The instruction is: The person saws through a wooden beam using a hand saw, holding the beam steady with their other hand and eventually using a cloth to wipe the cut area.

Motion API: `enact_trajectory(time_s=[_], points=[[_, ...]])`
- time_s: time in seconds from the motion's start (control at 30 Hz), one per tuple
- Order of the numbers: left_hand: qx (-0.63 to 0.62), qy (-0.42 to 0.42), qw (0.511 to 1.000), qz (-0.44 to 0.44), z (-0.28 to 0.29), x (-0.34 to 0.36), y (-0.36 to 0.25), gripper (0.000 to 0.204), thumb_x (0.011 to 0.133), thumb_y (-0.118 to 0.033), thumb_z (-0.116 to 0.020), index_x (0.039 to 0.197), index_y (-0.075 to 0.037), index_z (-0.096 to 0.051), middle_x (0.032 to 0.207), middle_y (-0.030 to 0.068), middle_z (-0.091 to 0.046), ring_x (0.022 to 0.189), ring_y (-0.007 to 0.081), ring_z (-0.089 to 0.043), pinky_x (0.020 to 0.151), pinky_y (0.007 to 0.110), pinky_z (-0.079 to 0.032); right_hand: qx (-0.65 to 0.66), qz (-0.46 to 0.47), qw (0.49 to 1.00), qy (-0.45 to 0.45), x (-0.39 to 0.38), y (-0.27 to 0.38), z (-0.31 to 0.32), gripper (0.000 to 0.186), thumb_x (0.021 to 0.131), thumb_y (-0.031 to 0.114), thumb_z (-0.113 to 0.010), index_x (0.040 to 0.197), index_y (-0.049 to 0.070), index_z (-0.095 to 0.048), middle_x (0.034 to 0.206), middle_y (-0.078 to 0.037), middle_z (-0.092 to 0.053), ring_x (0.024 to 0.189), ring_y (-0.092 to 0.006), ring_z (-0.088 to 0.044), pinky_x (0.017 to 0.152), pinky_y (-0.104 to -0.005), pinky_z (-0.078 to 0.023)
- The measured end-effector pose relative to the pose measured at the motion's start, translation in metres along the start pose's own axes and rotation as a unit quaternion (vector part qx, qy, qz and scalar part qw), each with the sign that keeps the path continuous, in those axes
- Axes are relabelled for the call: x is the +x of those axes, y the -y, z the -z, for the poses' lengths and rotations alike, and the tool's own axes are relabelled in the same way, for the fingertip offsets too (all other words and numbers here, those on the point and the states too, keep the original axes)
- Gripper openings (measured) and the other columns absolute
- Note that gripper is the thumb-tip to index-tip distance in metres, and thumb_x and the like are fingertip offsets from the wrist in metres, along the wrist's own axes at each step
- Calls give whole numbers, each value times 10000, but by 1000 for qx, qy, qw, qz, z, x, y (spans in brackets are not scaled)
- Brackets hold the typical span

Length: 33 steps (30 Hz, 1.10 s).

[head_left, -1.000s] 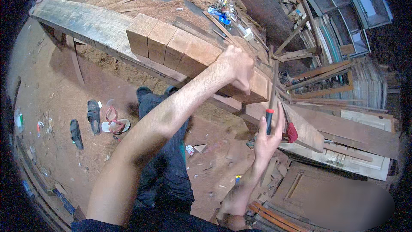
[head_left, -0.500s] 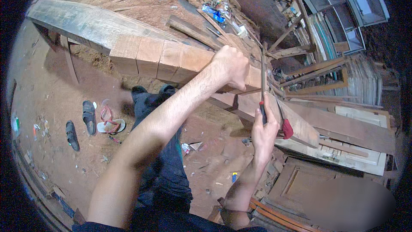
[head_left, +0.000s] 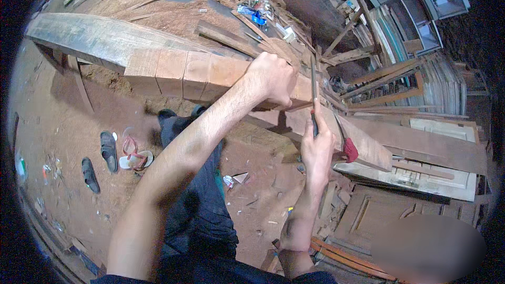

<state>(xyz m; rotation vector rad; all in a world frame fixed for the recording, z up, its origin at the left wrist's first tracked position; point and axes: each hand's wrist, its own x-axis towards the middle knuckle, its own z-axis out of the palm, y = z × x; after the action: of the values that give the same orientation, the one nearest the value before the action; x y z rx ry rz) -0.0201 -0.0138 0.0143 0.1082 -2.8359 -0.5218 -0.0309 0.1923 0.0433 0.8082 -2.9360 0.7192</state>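
Note:
My left hand is closed over the right end of a row of squared wooden blocks, pressing them onto the thick beam below. Its fingers wrap the far side and are partly hidden. In my right hand is the red-and-black handle of a file, its long narrow steel blade pointing away from me. The blade runs along the end face of the rightmost block, just right of my left hand. Whether it touches the wood, I cannot tell.
A tool with a red wrapped handle lies on the right part of the beam. A grey plank extends left. Sandals lie on the dusty floor. Door panels and stacked boards stand at right.
My right hand has pushed the file a little farther away along the block's end. My left hand keeps its hold on the blocks. The whole view has shifted slightly.

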Motion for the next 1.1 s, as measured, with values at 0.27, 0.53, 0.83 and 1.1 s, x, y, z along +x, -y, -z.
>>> enact_trajectory(time_s=[0.27, 0.53, 0.83, 1.1], points=[[20, 2, 1000, 1, 3, -3, -5, 541, 628, -547, -790, 838, -51, -754, 822, 191, -745, 798, 350, -740, 728, 454, -595, 8, 69, 996, -51, -8, -21, -11, 535, 982, 104, -550, 1498, 229, -481, 1201, -282, -646, 1090, -451, -640, 893, -506, -528], [4, 52, 998, 25, 7, 0, -4, 478, 675, -499, -756, 870, -62, -777, 926, 169, -758, 906, 319, -739, 805, 434, -581, 25, -20, 999, -2, -22, -9, 10, 521, 969, 99, -565, 1481, 173, -508, 1220, -230, -683, 1071, -364, -696, 925, -439, -527], [14, 14, 1000, -13, -4, 3, 5, 531, 658, -539, -767, 923, -79, -766, 935, 190, -752, 893, 334, -738, 800, 444, -586, 131, -68, 987, -57, -27, -20, 4, 496, 978, 124, -583, 1470, 153, -525, 1335, -195, -647, 1242, -222, -617, 1036, -351, -452], [19, 55, 998, -11, 6, 3, 0, 697, 644, -625, -788, 1038, -52, -739, 923, 209, -744, 898, 369, -728, 819, 470, -590, 91, -13, 994, -61, -24, -14, 2, 503, 965, 75, -578, 1459, 157, -536, 1305, -219, -650, 1247, -326, -617, 1031, -400, -481]])
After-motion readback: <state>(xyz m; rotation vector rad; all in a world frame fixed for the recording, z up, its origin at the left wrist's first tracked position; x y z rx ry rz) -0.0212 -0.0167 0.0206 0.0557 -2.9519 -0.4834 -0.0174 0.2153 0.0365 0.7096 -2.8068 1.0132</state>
